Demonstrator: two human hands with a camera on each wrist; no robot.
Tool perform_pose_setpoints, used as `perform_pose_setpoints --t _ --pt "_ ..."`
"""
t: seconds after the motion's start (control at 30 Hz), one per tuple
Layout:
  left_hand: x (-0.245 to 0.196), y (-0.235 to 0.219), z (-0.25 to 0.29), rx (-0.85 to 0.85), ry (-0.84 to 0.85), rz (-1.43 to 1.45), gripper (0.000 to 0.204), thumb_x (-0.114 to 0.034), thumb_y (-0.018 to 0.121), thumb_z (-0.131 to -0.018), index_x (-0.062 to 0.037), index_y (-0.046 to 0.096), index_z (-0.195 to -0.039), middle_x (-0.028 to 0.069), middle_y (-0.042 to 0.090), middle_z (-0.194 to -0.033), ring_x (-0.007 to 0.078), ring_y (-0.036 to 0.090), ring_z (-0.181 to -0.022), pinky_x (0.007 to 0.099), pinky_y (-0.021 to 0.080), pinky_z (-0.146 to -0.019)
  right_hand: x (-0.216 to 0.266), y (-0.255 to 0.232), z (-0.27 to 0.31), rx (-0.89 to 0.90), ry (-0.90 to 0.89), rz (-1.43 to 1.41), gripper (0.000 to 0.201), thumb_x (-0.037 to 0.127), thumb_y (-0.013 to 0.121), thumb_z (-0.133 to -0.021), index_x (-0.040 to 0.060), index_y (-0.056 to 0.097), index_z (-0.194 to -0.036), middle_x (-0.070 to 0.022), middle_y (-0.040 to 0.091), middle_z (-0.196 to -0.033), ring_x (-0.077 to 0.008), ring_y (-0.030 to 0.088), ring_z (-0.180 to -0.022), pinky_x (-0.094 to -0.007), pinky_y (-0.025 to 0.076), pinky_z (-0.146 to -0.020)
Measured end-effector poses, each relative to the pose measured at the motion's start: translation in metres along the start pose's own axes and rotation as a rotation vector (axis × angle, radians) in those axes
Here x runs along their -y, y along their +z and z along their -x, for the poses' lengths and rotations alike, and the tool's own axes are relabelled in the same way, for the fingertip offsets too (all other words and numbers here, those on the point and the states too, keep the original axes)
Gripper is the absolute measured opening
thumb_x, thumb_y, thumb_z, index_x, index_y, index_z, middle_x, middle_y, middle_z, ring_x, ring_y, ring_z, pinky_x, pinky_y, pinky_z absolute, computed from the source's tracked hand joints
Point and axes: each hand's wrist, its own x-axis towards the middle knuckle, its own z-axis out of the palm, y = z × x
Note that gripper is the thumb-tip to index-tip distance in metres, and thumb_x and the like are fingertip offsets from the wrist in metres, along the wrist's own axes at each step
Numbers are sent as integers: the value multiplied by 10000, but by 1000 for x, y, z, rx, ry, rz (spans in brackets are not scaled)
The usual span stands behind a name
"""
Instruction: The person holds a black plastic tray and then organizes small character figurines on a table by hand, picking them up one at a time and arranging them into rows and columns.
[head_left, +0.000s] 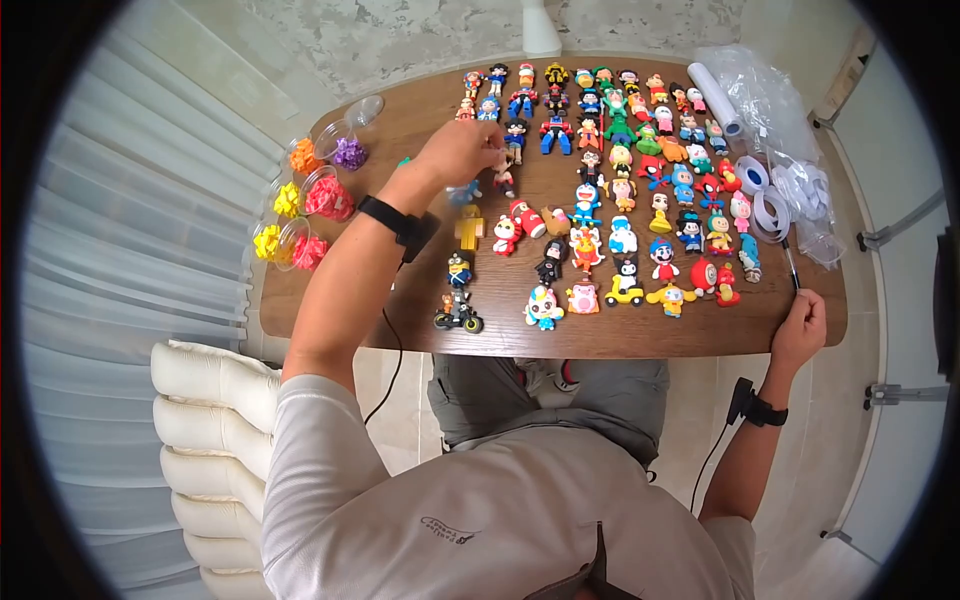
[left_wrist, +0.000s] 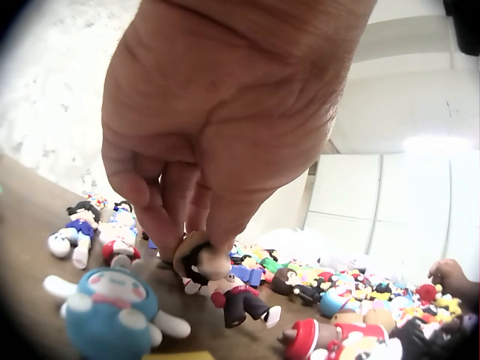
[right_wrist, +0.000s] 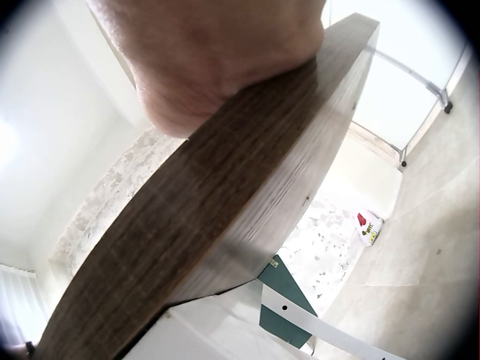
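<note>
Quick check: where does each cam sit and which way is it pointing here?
Head: on the head, looking down at the brown wooden table of toy figures; both arms, torso show.
Left wrist: under the left hand, facing along the tabletop; fingers pinch a small dark-haired figure in red and black.
Right wrist: below the right hand, looking up at the table edge.
Shared: head and left wrist both show that figure.

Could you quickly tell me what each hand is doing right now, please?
Left hand: pinching a small dark-haired figure by its head.
Right hand: resting on the table edge; its fingers are hidden.
</note>
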Motion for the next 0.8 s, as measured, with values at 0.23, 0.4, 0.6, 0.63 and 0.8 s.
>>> perform_pose_setpoints --t 0.23,0.4,0.6,0.63,0.8 --pt "-1 17 4 28 10 79 258 -233 686 -897 -31 655 -1054 124 724 -879 289 692 -841 394 523 -771 -2 -1 -1 9 2 27 162 170 636 -965 19 677 -923 59 444 -693 -51 404 -653 -233 369 -598" --pt "-1 17 4 21 27 66 256 -227 667 -908 -25 660 -1063 126 729 -885 296 698 -851 402 527 -778 0 -1 -1 0 -5 53 163 171 637 -965 19 677 -920 57 450 -699 -54 409 -659 -233 373 -603" --pt "16 -13 20 8 -73 -61 331 -280 652 -916 -58 684 -1160 168 734 -1004 334 703 -929 426 536 -826 0 0 -1 2 -14 34 163 168 637 -963 14 678 -926 49 459 -706 -60 420 -667 -235 383 -614" --pt "20 -14 25 49 -98 -114 344 -294 658 -914 -61 682 -1166 169 733 -1011 337 702 -930 427 536 -827 0 0 -1 3 -13 31 162 166 636 -962 14 678 -927 49 460 -706 -60 421 -668 -234 384 -614" --pt "12 -4 57 92 -99 -144 405 -347 681 -904 -83 671 -1211 164 728 -1020 341 698 -944 434 536 -830 0 0 0 0 -32 26 154 158 634 -959 14 678 -929 47 462 -706 -60 425 -671 -232 381 -615"
